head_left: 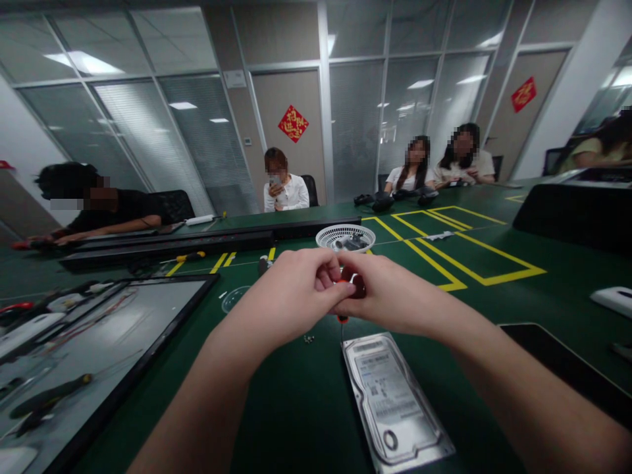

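Both hands meet around the handle of a small orange and black screwdriver [342, 319], held upright. My left hand [313, 280] closes on the handle from the left, its thumb across the front. From the other side my right hand [368, 283] wraps its fingers round the same handle. The thin shaft points down to the far left corner of a silver hard drive [390, 395], which lies label up on the green table. Left of the drive is a little cluster of screws [309, 339]. The handle is mostly hidden by the fingers.
Beyond my hands stands a white basket [345, 230] with small parts. A clear round dish [234, 299] lies left of my left wrist. A black-framed panel [128, 329] with tools fills the left; a black flat device [557, 355] lies right. Several people sit across the table.
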Tool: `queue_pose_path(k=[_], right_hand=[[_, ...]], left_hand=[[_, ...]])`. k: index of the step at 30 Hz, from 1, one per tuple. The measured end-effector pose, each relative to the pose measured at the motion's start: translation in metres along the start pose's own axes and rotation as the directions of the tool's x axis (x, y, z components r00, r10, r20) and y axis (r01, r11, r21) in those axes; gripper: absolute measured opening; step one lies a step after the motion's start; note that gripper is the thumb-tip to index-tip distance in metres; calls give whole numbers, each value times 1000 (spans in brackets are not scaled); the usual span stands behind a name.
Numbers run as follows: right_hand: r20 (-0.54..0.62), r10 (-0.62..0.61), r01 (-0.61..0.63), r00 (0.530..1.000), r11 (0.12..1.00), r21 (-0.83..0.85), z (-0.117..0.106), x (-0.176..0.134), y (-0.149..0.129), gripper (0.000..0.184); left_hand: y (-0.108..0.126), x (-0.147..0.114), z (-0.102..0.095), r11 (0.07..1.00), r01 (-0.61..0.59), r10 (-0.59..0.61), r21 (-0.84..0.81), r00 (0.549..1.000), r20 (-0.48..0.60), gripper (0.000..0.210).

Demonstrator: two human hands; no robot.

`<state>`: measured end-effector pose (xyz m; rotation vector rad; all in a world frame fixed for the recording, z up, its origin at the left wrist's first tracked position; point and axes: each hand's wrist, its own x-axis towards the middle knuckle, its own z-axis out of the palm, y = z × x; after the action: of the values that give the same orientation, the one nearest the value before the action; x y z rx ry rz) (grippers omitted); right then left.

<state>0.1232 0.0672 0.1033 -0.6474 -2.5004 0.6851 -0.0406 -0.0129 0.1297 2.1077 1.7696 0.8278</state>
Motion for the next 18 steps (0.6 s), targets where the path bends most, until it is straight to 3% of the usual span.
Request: queue_pose_path(k=[7, 13, 18], right_hand=[[5, -2, 2, 1000, 1000, -16, -1, -2, 1, 29], [1, -5, 5, 1000, 999, -32, 0, 0, 0, 30], [9, -6, 6, 1000, 1000, -4, -1, -1, 0, 33]], left_hand=[[-1, 0, -5, 996, -66, 67, 56, 997, -23, 10], [0, 1, -2, 999, 20, -19, 32, 1000, -24, 14], [0, 0, -4, 1000, 0, -1, 9, 1000, 25, 11]])
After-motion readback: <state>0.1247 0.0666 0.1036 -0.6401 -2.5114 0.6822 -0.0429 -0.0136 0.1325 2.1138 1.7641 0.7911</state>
